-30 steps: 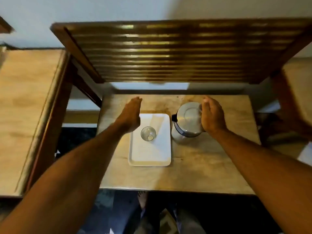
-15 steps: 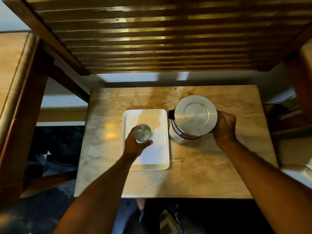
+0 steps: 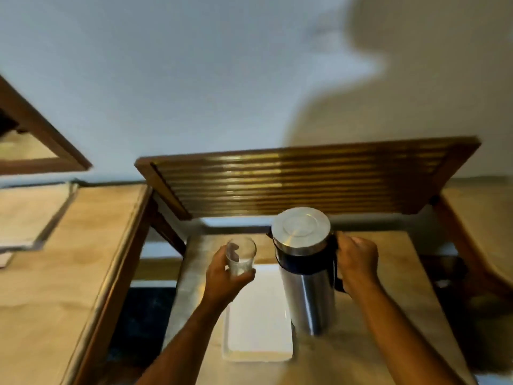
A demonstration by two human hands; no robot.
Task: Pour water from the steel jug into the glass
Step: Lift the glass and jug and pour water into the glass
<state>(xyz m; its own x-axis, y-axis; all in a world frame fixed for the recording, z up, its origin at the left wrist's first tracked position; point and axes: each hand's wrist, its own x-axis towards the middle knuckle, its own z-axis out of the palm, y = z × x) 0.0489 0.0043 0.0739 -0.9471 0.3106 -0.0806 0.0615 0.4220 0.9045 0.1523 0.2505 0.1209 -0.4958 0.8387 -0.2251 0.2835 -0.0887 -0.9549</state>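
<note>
**Currently held: glass and jug above the tray**

Your left hand [image 3: 222, 276] gripped the glass [image 3: 240, 255], fingers wrapped around its lower half, holding it upright above the far end of the white tray [image 3: 258, 329]. Your right hand [image 3: 358, 262] was closed around the dark handle of the steel jug [image 3: 305, 268], lid on, body near upright just beside the tray's right edge. Both items sat over the small stone-topped table [image 3: 388, 315]. Image blur prevented confirming whether the jug base touched the table.

The whole view is smeared by motion. The jug's handle [image 3: 338, 262] is mostly covered by the right hand's fingers [image 3: 358, 254]. The glass's base [image 3: 240, 269] sits behind the left hand's fingers [image 3: 245, 276]; whether it holds water cannot be told. Both forearms run off the bottom edge.
</note>
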